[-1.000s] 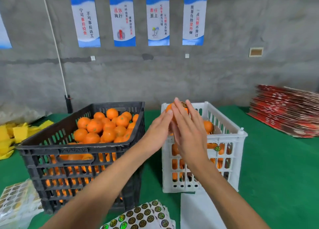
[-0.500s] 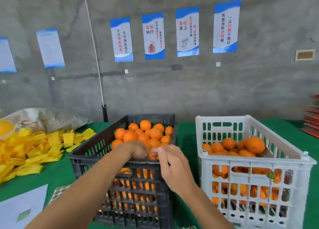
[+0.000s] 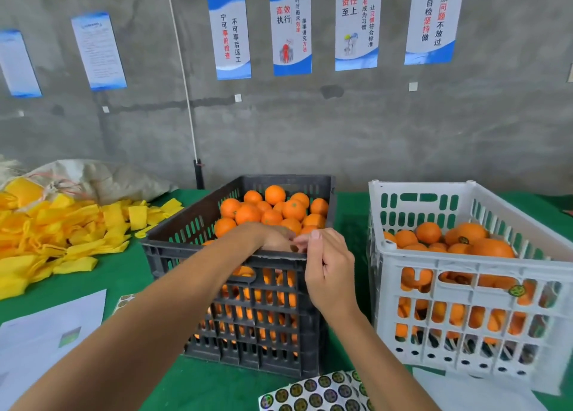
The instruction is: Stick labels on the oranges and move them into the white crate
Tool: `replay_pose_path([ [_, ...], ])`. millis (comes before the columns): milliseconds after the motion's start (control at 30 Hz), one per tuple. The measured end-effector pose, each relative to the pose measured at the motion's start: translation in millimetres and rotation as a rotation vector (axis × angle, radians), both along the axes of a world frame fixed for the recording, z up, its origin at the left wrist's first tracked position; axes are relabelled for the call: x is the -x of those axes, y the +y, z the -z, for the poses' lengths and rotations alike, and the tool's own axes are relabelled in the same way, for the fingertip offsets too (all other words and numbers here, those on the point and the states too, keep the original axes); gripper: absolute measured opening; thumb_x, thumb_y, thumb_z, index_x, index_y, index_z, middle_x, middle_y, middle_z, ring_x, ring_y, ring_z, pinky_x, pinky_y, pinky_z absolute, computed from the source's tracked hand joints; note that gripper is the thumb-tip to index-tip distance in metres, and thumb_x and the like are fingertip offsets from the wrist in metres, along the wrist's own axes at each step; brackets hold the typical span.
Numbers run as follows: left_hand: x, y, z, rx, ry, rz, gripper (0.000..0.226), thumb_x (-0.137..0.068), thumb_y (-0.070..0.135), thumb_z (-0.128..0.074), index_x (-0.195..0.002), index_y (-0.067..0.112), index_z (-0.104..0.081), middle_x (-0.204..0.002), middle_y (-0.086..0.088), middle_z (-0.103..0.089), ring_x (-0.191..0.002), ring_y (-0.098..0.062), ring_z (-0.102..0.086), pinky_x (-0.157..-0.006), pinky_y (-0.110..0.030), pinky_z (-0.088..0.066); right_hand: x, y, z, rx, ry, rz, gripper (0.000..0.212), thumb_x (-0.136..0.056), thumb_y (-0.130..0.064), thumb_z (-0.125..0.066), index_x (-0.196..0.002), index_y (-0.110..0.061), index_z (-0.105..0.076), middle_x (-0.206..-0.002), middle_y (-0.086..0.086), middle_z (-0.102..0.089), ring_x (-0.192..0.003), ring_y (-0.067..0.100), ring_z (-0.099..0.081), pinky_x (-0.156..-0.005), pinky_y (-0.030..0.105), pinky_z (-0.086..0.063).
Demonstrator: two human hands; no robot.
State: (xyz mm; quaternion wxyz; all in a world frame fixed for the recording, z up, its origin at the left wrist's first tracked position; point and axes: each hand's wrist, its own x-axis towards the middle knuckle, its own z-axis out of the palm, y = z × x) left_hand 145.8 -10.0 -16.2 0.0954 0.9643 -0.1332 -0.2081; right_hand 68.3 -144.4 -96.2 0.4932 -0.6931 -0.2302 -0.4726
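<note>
My L hand [image 3: 274, 238] reaches into black crate [image 3: 248, 255] over oranges [image 3: 273, 212]; grip state unclear. R hand [image 3: 328, 268] at rim, fingers curled, pinching something small. White crate [image 3: 465, 265] to R, part-filled w/ labelled fruit.

Both forearms are bare to the frame edge, no sleeves showing; left hand [image 3: 276, 238] and right hand [image 3: 328, 274] gloveless.

On the desk [image 3: 350, 212], the crate of unlabelled oranges [image 3: 248, 302] sits left of the white crate [image 3: 471, 311], label sheets [image 3: 316, 393] lying before both.
</note>
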Motion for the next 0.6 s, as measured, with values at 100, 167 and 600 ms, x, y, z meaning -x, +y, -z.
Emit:
replay_pose_path([
  [100, -2.4, -1.2, 0.6, 0.047, -0.087, 0.009, 0.030, -0.103, 0.027, -0.060, -0.132, 0.019, -0.058, -0.135, -0.005, -0.061, -0.123, -0.027, -0.059, -0.110, -0.046, -0.048, 1.7, -0.2, -2.3, 0.011, 0.032, -0.022, 0.048, -0.108, -0.024, -0.035, -0.085, -0.012, -0.075, -0.082, -0.008, -0.067, -0.088, 0.008, -0.061, -0.086, 0.038, -0.048],
  [167, -2.8, -3.8, 1.9, 0.148, -0.171, -0.021, 0.025, -0.101, 0.023, -0.063, -0.124, 0.015, -0.059, -0.122, -0.010, -0.066, -0.111, -0.027, -0.062, -0.102, -0.043, -0.053, 5.0, -2.3, -4.4, 0.010, 0.080, -0.074, 0.047, -0.109, -0.028, -0.035, -0.091, -0.014, -0.076, -0.087, -0.011, -0.070, -0.094, 0.009, -0.064, -0.090, 0.037, -0.050],
  [600, 116.0, -40.4, 10.2, 0.746, -1.341, 0.250, 0.070, -0.081, 0.034, -0.080, -0.143, 0.011, -0.057, -0.131, -0.006, -0.050, -0.121, -0.018, -0.053, -0.101, -0.025, -0.047, 56.3, -47.9, -40.0, -0.302, 0.348, -0.402, 0.040, -0.111, -0.036, -0.037, -0.141, -0.019, -0.058, -0.121, -0.004, -0.073, -0.114, 0.013, -0.068, -0.100, 0.032, -0.055],
])
